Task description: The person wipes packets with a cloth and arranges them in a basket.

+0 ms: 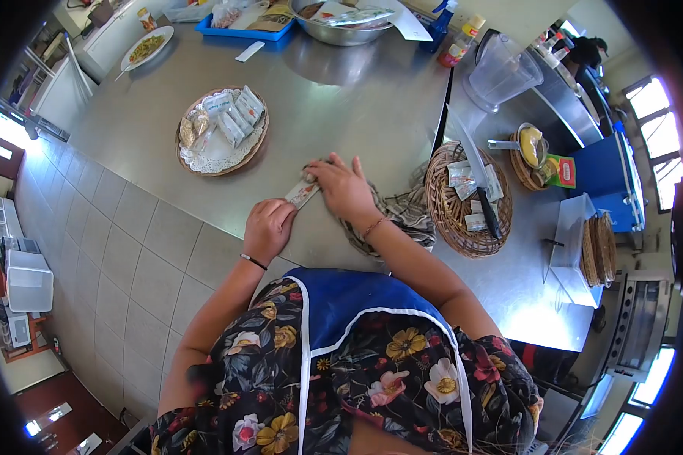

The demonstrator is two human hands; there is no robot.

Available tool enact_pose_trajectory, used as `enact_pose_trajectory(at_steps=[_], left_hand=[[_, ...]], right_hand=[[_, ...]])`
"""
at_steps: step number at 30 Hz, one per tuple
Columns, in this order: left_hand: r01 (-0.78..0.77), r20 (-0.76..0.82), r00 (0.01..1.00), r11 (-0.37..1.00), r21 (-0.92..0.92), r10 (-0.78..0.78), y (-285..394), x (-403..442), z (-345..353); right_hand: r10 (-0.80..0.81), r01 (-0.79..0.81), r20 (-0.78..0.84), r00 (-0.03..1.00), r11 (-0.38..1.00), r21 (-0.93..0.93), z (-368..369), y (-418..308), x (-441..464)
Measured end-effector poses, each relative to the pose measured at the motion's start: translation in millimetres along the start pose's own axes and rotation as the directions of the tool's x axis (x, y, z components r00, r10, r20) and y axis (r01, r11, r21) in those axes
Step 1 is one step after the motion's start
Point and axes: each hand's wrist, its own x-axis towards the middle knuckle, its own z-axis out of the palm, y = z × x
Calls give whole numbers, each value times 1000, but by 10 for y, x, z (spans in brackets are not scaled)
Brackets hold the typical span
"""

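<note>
A small white printed sachet [302,194] lies at the near edge of the steel table, between my two hands. My left hand [269,227] is closed, pinching its near end. At the far end, my right hand [344,189] presses a bunched part of a striped cloth [404,216] against the sachet, thumb and fingertips partly hidden. The rest of the cloth trails under my right wrist. Ahead to the left, a round wicker basket [262,135] lined with a white doily holds several similar sachets [237,120] and clear packets of a tan, grainy content [196,130].
On the right, a knife [474,163] lies across a wicker basket [435,199] with more sachets. Beyond are a clear plastic jug [505,74] and bottles [463,42]. A metal bowl [340,34], blue tray [244,32] and plate of food [146,48] stand at the back.
</note>
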Motion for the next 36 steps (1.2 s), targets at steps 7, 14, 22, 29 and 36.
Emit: enact_pose_trajectory(at_steps=[7,14,22,29,36], left_hand=[[441,-100,845,791,-424,-525,81,-2,-4],[195,-105,976,981,19,-192,64,-30,3],[163,-53,986,983,83,-159,13,-1,26],[205,-20,979,977,63,-204,73,17,-9],[159,-53,986,983,88,-155,48,3,20]], right_hand=[[315,-243,-55,948,821,517,-132,246,23],[-85,115,-131,988,965,237,-140,-90,-190],[-187,190,62,980,981,-34,30,-216,-318],[103,-102,42,994,995,-8,-43,191,-165],[-187,188,23,982,982,-7,-29,-120,-464]])
